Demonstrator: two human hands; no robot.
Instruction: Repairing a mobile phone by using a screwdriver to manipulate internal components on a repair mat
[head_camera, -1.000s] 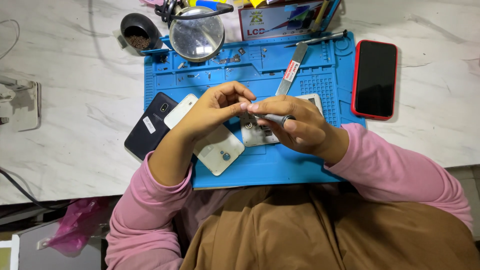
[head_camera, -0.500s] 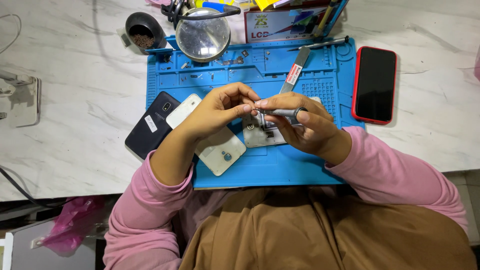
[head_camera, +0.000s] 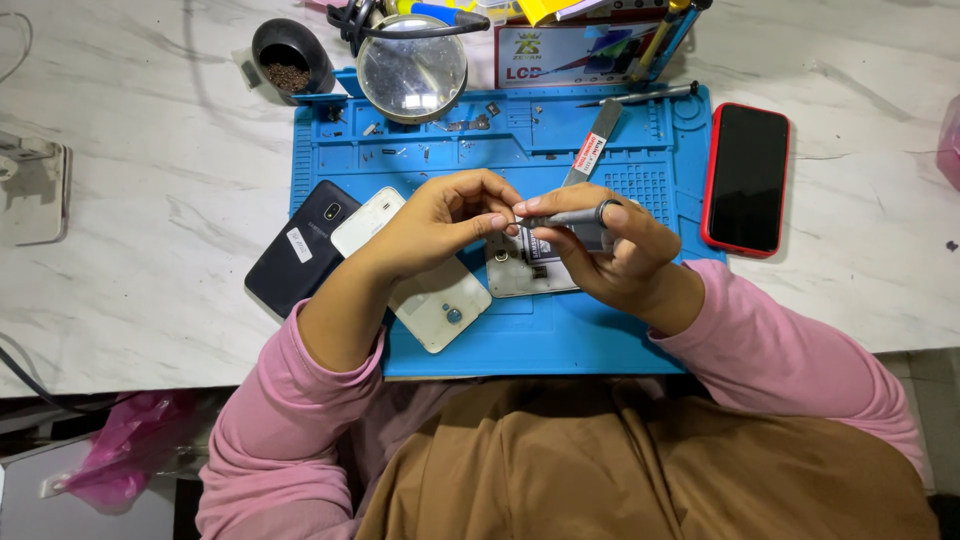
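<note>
My right hand (head_camera: 610, 250) grips a slim grey screwdriver (head_camera: 565, 216), held roughly level with its tip pointing left. My left hand (head_camera: 445, 220) pinches at that tip with thumb and forefinger. Both hands hover over an opened phone body (head_camera: 530, 272) lying on the blue work mat (head_camera: 520, 340). A white phone back cover (head_camera: 425, 290) lies under my left wrist. A black phone (head_camera: 300, 250) lies face down at the mat's left edge. What my left fingers pinch is too small to see.
A red-cased phone (head_camera: 745, 178) lies screen-up right of the mat. A round magnifier (head_camera: 412, 68) and a black cup (head_camera: 290, 55) stand at the back. A flat metal pry tool (head_camera: 592, 148) and small screws rest on the mat. A grey device (head_camera: 30, 185) sits far left on the marble table.
Both hands have stayed together over the opened phone. My fingers have shifted slightly along the screwdriver, and the view has drifted a little.
</note>
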